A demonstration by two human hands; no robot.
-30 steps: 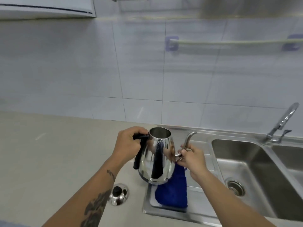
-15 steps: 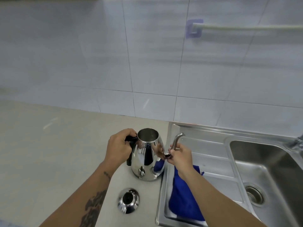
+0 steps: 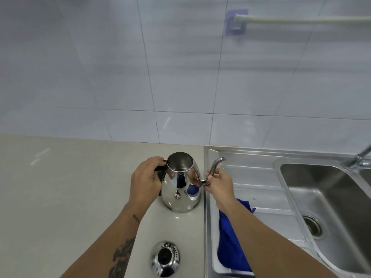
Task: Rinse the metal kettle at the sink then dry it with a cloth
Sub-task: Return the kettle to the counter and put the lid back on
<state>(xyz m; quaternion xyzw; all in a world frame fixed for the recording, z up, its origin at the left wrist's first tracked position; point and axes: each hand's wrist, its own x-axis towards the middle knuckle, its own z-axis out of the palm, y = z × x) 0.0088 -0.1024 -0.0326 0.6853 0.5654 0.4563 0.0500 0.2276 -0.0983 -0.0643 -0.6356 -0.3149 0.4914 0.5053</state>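
The shiny metal kettle (image 3: 180,187) stands upright and lidless on the beige counter, right beside the sink's left rim. My left hand (image 3: 146,181) is wrapped around its black handle. My right hand (image 3: 218,183) pinches the curved spout near its base. The kettle's lid (image 3: 165,257), chrome with a black knob, lies on the counter nearer to me. A blue cloth (image 3: 230,243) lies on the sink's drainboard, partly hidden under my right forearm.
The steel sink (image 3: 251,177) has a ribbed drainboard, then a basin with a drain (image 3: 312,225) to the right. A tap (image 3: 359,159) shows at the right edge. A towel rail (image 3: 301,20) hangs on the tiled wall. Beige counter (image 3: 70,187) stretches left.
The kettle has moved left from above the drainboard and cloth and come down onto the counter. Both hands kept their grip. The view has shifted left and tilted down.
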